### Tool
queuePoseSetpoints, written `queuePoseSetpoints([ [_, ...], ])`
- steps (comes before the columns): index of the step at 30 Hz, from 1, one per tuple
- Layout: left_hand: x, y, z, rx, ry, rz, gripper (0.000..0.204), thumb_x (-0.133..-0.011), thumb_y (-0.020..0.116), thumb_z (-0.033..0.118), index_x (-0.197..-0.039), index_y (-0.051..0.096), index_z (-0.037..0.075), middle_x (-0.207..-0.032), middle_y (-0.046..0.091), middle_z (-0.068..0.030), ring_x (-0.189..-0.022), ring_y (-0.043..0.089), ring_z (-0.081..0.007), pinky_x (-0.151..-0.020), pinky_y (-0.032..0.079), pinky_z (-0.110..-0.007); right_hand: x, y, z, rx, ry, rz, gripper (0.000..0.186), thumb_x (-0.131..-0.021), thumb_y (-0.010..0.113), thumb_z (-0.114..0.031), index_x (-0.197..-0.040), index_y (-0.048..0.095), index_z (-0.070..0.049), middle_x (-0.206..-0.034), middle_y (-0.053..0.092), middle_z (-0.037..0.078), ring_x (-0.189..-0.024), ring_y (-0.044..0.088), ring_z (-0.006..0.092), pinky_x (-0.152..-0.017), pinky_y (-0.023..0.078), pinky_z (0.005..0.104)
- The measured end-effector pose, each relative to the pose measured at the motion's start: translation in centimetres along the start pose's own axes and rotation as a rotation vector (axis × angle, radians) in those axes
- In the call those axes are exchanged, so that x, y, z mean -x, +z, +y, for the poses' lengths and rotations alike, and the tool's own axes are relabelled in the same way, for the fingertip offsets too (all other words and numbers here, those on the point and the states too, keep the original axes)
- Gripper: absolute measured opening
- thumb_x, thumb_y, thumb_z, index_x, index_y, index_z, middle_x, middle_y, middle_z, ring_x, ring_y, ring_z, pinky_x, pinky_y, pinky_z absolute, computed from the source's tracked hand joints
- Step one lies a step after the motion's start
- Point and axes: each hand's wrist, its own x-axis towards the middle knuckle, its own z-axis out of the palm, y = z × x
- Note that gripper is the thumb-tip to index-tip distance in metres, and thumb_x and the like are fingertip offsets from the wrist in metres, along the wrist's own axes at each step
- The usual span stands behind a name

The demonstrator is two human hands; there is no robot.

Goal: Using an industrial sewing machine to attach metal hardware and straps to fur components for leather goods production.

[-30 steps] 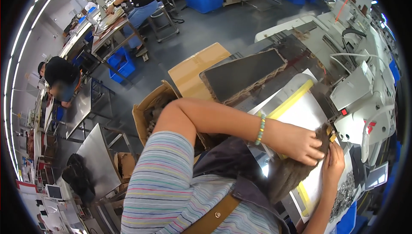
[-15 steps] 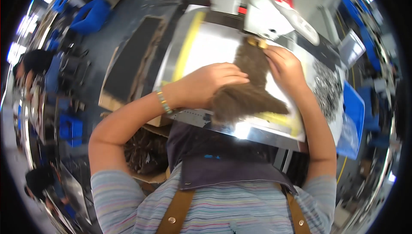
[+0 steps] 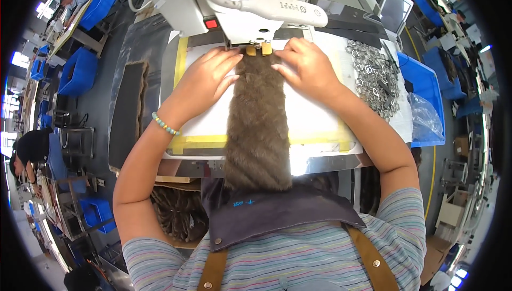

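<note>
A long brown fur strip point(image 3: 258, 120) lies straight down the middle of the white work plate point(image 3: 205, 117). Its far end sits at the brass-coloured clamp feet point(image 3: 260, 50) of a sewing machine point(image 3: 248, 21), and its near end hangs over the plate's front edge onto my apron. At the strip's left edge, close to the clamp, my left hand point(image 3: 208, 80) grips with bent fingers and thumb. My right hand point(image 3: 309, 71) pinches the opposite edge beside the clamp. The fingertips partly cover the fur there.
Many metal rings point(image 3: 373, 77) lie heaped on the right, beside a blue bin point(image 3: 426, 77) with a clear plastic bag point(image 3: 425, 117). A dark fur-edged piece point(image 3: 127, 104) rests on the left. Bundled fur pieces point(image 3: 178, 211) fill a box below. Other people sit far left.
The fur strip, folded over before, now lies straight toward me. My left hand has moved from the fold up beside the clamp. My right hand stays near the strip's far end.
</note>
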Motion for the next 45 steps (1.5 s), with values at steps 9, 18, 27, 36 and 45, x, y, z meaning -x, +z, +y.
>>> queuePoseSetpoints([
  [9, -0.8, 2.3, -0.8, 0.065, -0.041, 0.034, 0.034, -0.102, 0.065, 0.015, -0.133, 0.066, 0.001, -0.139, 0.066, -0.0173, -0.130, 0.055, -0.0401, -0.114, 0.043, -0.048, 0.5, 0.3, 0.0, -0.031, 0.036, 0.005, 0.011, -0.084, 0.081, -0.008, -0.094, 0.079, -0.006, -0.095, 0.071, 0.003, -0.092, 0.069, 0.0224, -0.078, 0.058, 0.0357],
  [18, -1.1, 2.0, -0.8, 0.119, -0.048, 0.016, 0.031, -0.104, 0.061, 0.016, -0.131, 0.061, 0.002, -0.133, 0.065, -0.0175, -0.125, 0.054, -0.0416, -0.111, 0.043, -0.049, 0.1, 1.1, 1.2, -0.038, -0.001, 0.043, 0.006, -0.088, 0.078, -0.007, -0.094, 0.078, -0.006, -0.095, 0.076, 0.005, -0.088, 0.072, 0.0241, -0.077, 0.060, 0.0363],
  [27, -0.8, 2.2, -0.4, 0.093, -0.035, 0.051, 0.036, -0.099, 0.071, 0.018, -0.130, 0.063, 0.002, -0.135, 0.067, -0.0177, -0.130, 0.058, -0.0389, -0.112, 0.046, -0.047, -0.2, 0.9, 1.2, -0.023, 0.034, -0.008, 0.006, -0.091, 0.076, -0.006, -0.096, 0.076, -0.004, -0.100, 0.076, 0.006, -0.093, 0.071, 0.0266, -0.080, 0.059, 0.0368],
  [36, 0.1, 1.7, -0.1, -0.166, 0.218, 0.100, 0.026, -0.088, 0.071, 0.005, -0.113, 0.073, -0.002, -0.124, 0.075, -0.0153, -0.114, 0.072, -0.0317, -0.099, 0.059, -0.040, -0.3, 0.7, 1.1, -0.035, -0.042, 0.010, 0.004, -0.091, 0.075, -0.008, -0.094, 0.075, -0.004, -0.101, 0.076, 0.005, -0.095, 0.071, 0.0259, -0.081, 0.059, 0.0373],
  [45, 0.1, 2.8, 1.0, -0.219, 0.249, 0.177, 0.025, -0.078, 0.071, 0.002, -0.103, 0.071, -0.003, -0.110, 0.075, -0.0149, -0.106, 0.073, -0.0304, -0.092, 0.062, -0.037, -0.6, 0.9, 0.6, -0.041, -0.010, -0.004, 0.006, -0.087, 0.077, -0.003, -0.092, 0.073, -0.003, -0.100, 0.076, 0.005, -0.093, 0.071, 0.0253, -0.081, 0.059, 0.0367],
])
